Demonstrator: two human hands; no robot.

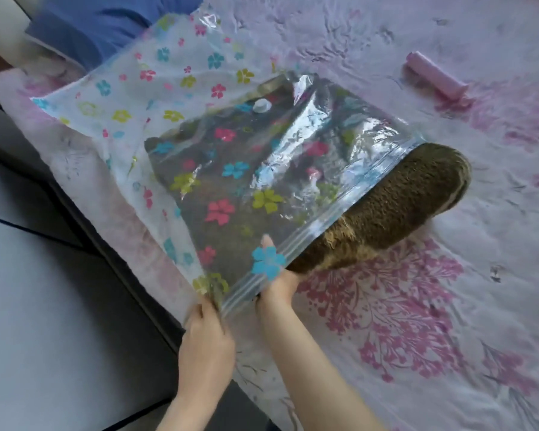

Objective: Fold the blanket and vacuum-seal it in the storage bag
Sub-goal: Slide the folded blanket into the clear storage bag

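A clear storage bag [175,98] printed with coloured flowers lies on the bed, with a white round valve [261,105] on its top face. A folded brown-green blanket [395,197] is partly inside, and its rounded end sticks out of the bag's open zip edge [349,200]. My left hand [207,334] pinches the bag's near corner at the zip strip. My right hand [277,284] grips the zip edge beside it, thumb on top of the plastic and fingers under it by the blanket.
The bed carries a pale sheet [417,321] with pink tree prints. A pink cylinder [434,76] lies at the far right. A blue pillow [106,23] sits at the far left. The bed's left edge drops to a dark frame and grey floor [44,290].
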